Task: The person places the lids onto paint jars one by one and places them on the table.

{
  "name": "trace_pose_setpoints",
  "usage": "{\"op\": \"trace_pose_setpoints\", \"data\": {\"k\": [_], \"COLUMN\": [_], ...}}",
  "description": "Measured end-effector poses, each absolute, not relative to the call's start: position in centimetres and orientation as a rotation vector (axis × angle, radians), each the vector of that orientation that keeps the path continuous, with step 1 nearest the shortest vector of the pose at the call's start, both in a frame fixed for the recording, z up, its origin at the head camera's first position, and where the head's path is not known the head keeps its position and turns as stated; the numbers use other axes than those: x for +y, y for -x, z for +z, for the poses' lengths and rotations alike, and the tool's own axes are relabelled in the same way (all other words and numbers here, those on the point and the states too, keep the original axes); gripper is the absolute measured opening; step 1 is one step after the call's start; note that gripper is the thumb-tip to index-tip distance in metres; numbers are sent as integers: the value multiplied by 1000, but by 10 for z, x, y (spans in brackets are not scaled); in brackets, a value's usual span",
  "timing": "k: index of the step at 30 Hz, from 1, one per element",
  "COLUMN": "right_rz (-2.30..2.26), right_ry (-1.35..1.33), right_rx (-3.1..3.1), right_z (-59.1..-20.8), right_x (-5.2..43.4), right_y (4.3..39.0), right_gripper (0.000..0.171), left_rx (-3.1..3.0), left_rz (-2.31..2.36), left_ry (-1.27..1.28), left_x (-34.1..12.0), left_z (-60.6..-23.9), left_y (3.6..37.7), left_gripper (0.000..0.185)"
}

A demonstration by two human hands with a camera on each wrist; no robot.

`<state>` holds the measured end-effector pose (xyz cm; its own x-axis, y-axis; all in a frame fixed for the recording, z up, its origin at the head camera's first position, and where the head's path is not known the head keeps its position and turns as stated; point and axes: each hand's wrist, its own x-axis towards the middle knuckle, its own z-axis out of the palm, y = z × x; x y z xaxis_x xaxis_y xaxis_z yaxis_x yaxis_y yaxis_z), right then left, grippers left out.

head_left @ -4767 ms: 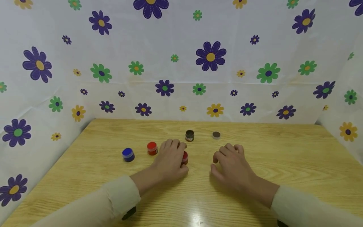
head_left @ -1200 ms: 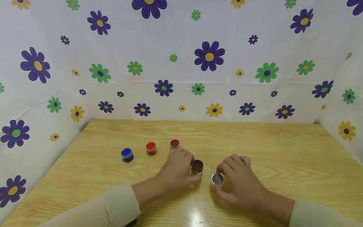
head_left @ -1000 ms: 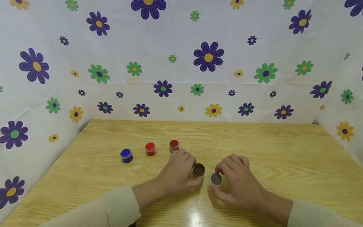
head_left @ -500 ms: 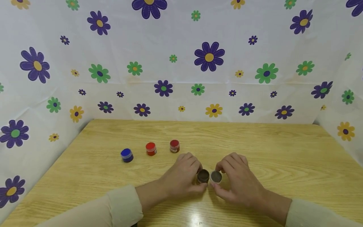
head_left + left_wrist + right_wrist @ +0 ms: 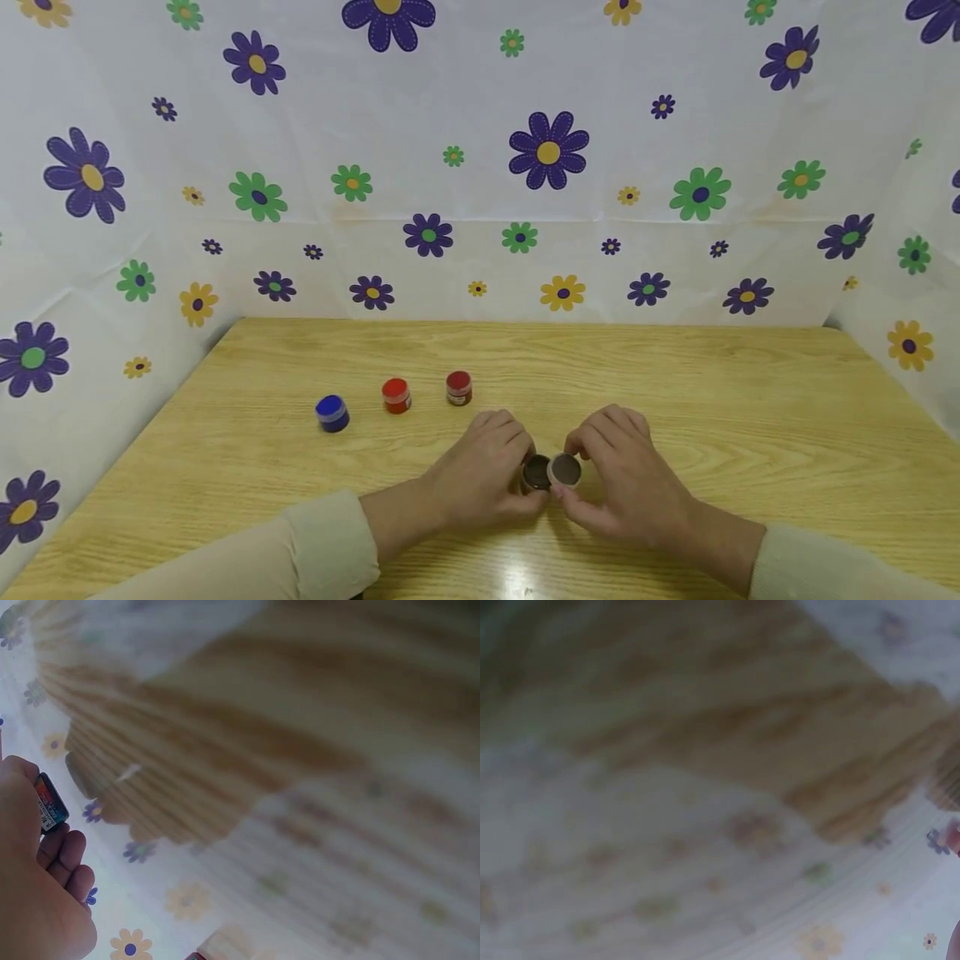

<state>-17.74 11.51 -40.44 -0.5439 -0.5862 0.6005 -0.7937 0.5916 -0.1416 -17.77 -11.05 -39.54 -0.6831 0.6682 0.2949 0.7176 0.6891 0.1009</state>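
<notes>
In the head view my left hand [image 5: 487, 467] grips a small dark paint jar [image 5: 536, 473] without its lid, its dark inside facing up. Its printed label shows in the left wrist view, where the jar [image 5: 51, 804] sits between thumb and fingers. My right hand [image 5: 626, 475] pinches a round lid [image 5: 566, 470] with a greyish-brown face by its rim. That lid overlaps the right side of the jar's mouth in the head view; whether they touch I cannot tell. Only a sliver of the right hand reaches the right wrist view's edge.
Three lidded paint jars stand in a row left of my hands: a blue jar [image 5: 332, 413], a bright red jar [image 5: 397, 396] and a dark red jar [image 5: 459, 388]. A flowered cloth [image 5: 420, 167] rises behind the wooden table [image 5: 712, 375] and along both sides.
The dark jar and lid came from the back of the table into my hands, and the dark red jar was let go. Lately my left hand moved the dark jar rightward to the lid.
</notes>
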Motion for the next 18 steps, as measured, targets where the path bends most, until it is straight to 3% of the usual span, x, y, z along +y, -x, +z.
{"op": "trace_pose_setpoints", "data": {"k": [18], "right_rz": [547], "right_ry": [-1107], "right_rx": [-2310], "right_z": [-404], "right_x": [101], "right_y": [180], "right_gripper": [29], "left_rx": [-2648], "left_rz": [-193], "left_ry": [1115], "left_x": [-112], "left_z": [-398], "left_y": [178], "left_gripper": [31]}}
